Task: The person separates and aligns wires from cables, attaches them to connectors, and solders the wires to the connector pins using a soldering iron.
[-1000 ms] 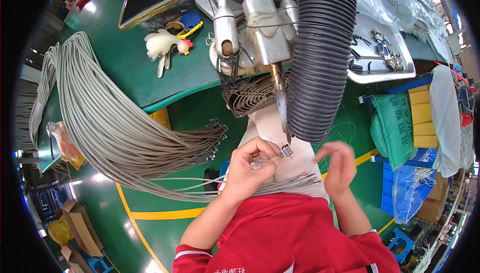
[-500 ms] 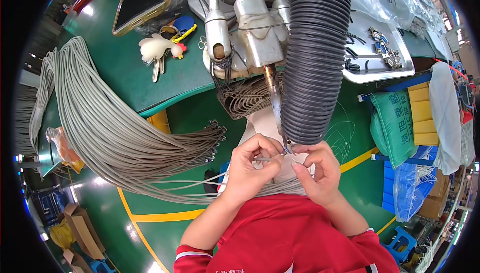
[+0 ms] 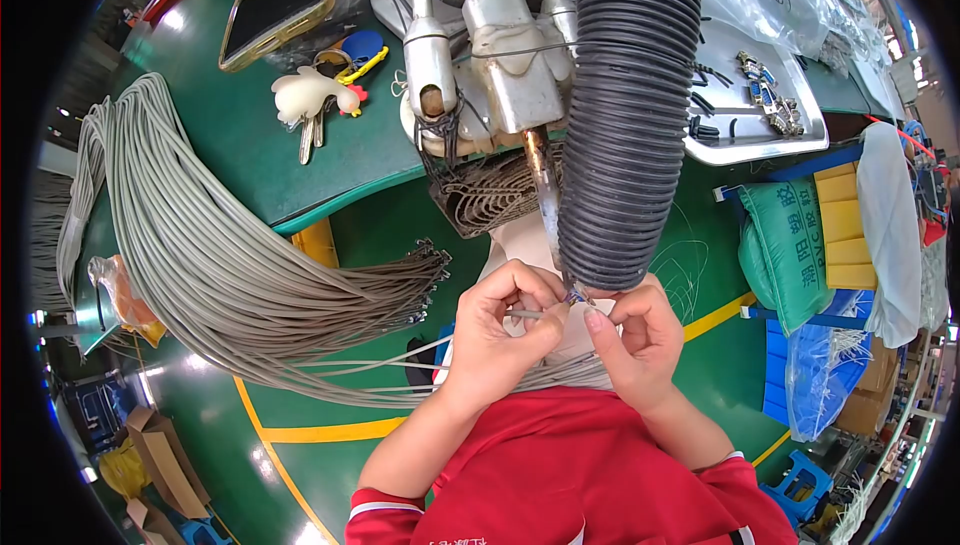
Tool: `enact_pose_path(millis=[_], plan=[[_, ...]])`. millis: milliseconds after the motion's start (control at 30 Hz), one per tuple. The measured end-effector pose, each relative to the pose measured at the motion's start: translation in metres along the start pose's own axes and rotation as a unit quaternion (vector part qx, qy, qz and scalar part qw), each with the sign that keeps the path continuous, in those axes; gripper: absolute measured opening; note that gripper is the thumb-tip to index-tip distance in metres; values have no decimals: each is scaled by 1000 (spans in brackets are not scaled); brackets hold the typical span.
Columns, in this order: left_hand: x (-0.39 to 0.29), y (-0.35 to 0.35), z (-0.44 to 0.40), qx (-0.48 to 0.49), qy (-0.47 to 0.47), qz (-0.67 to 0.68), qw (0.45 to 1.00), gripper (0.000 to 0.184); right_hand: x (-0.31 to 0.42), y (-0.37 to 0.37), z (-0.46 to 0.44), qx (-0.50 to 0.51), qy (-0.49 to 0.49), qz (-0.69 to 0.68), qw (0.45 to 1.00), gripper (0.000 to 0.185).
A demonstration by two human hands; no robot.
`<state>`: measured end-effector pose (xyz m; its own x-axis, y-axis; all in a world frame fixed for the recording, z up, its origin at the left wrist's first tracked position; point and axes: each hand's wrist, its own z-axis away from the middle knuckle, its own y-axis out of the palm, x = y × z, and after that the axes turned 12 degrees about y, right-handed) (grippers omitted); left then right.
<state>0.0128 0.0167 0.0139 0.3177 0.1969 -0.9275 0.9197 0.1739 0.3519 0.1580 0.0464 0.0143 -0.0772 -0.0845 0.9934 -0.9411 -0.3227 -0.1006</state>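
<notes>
My left hand (image 3: 507, 330) is closed around the end of a grey cable (image 3: 522, 314), its thumb and forefinger pinched together. Past these fingertips is a small cluster of blue and silver parts (image 3: 575, 296), too small to name surely. My right hand (image 3: 637, 340) is closed too, fingertips pinched at the same cluster; what they hold is hidden. Just above both hands, the tip of a soldering iron (image 3: 548, 195), fixed in a metal stand (image 3: 515, 65), points down at the cluster. A black corrugated hose (image 3: 630, 115) ends over my right fingers.
A large bundle of grey cables (image 3: 230, 235) hangs off the green table (image 3: 370, 150) at left. On the table are a phone (image 3: 278, 3) and keys with a toy (image 3: 308, 97). A metal tray (image 3: 740, 150) holds connectors (image 3: 768, 95). Thin wire loops (image 3: 690, 280) hang at right.
My right thumb has shifted slightly up towards the cluster. The thin pale wire seen between my hands earlier no longer shows clearly. The view has shifted slightly.
</notes>
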Motion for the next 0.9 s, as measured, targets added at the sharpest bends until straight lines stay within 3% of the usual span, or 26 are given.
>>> enact_pose_path(millis=[900], plan=[[0,-2,-3,-14,-28,67,997,13,0,1,-8,-13,-26,50,998,17]])
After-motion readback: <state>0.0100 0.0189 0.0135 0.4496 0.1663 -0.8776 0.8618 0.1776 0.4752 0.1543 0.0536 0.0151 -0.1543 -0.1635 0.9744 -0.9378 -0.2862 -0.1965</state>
